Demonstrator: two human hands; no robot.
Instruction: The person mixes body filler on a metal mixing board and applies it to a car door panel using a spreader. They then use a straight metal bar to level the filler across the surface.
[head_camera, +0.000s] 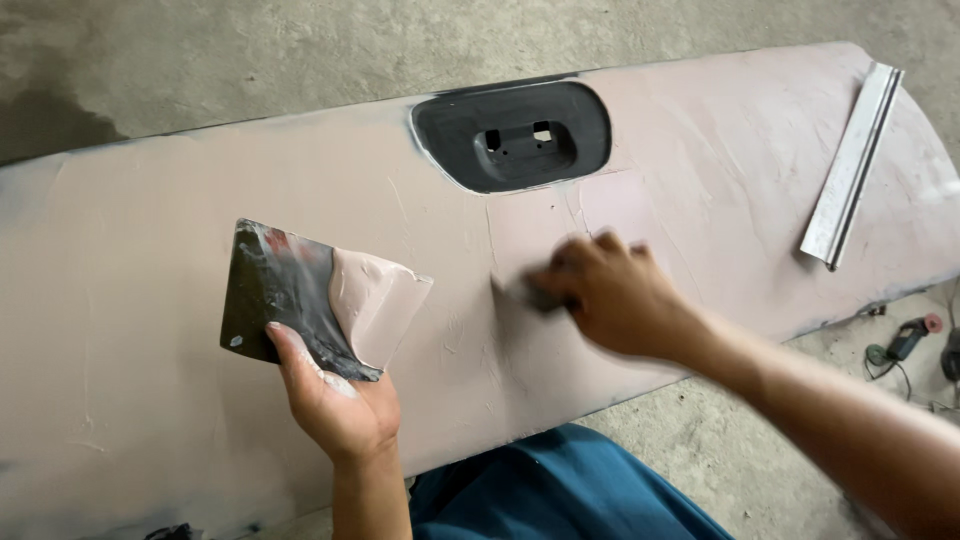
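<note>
Your right hand clamped on small spreader, blurred, blade pressed to pink-filled panel just below dark recess. Your left hand grips mixing board loaded with putty, left of spreader, near. Panel's long axis runs left-right.
</note>
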